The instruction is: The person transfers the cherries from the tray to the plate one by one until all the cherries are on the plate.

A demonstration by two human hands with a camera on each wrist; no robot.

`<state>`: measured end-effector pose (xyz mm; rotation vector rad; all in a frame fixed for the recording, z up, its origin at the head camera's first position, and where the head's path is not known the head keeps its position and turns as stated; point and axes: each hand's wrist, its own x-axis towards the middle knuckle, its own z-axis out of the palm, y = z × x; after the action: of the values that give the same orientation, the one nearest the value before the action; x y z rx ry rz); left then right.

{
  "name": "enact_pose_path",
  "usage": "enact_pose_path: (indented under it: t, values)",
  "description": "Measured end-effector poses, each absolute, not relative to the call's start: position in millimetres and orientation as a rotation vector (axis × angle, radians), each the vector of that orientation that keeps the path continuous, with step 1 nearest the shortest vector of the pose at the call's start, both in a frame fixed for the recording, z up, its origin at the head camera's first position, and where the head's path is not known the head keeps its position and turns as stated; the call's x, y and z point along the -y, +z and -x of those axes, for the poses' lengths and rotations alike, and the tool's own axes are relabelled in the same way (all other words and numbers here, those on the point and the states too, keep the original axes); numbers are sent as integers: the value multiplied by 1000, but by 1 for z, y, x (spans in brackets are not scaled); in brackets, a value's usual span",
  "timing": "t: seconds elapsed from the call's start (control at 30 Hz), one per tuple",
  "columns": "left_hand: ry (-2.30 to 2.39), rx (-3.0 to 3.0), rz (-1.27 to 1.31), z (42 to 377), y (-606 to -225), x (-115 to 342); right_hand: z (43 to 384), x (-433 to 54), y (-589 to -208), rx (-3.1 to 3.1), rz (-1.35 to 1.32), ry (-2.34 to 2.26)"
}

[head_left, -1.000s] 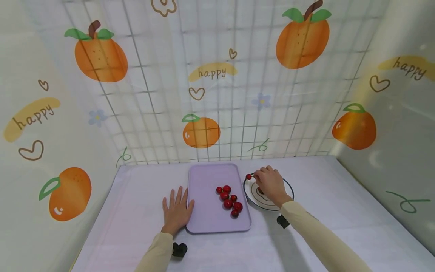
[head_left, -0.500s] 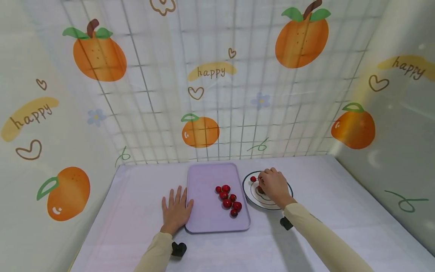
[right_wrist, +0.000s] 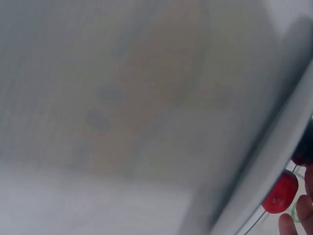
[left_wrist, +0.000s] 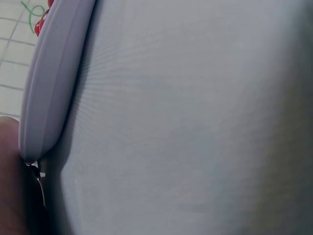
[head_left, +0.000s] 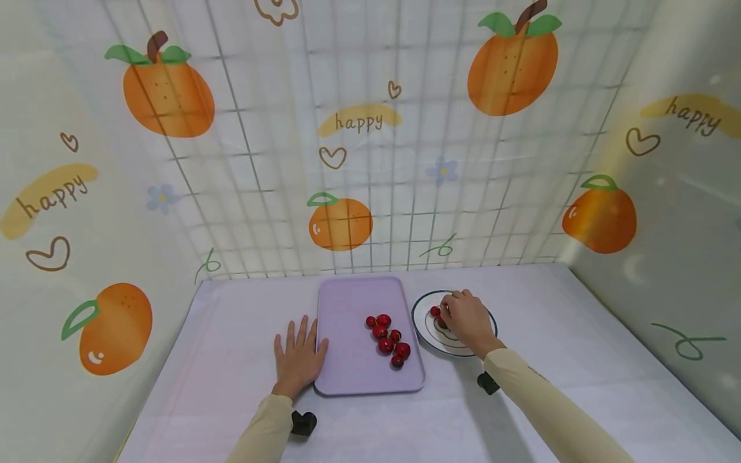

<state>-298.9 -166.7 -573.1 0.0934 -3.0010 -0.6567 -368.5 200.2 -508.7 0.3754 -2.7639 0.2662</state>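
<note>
My right hand is over the round white plate, thumb and fingers pinched at the stem of a small red cherry. A darker cherry lies on the plate beside it, partly behind the hand. In the right wrist view the red cherry shows past the plate's edge, with curled fingertips close by. My left hand rests with fingers spread and straight, its thumb at the left rim of the lilac tray. Several red cherries lie on the tray's right half.
A pale cloth covers the table. Behind it rises a white curtain printed with oranges, over a wire grid. Dark heart-shaped pieces sit at each wrist.
The right hand has shifted slightly right and down. The red cherry at its fingertips has moved from over the plate's far rim inward, close to the darker cherry. The left hand stays in place.
</note>
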Motion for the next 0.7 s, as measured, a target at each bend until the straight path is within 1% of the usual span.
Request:
enact_pose_path:
  t: [0.43,0.7]
  values:
    - [-627,3009,-94,300,-573,167,365,-201,-514,2731,-428,149]
    - [-647,3014,-94,299,-572,166,365,-197,-517,2626,-476,151]
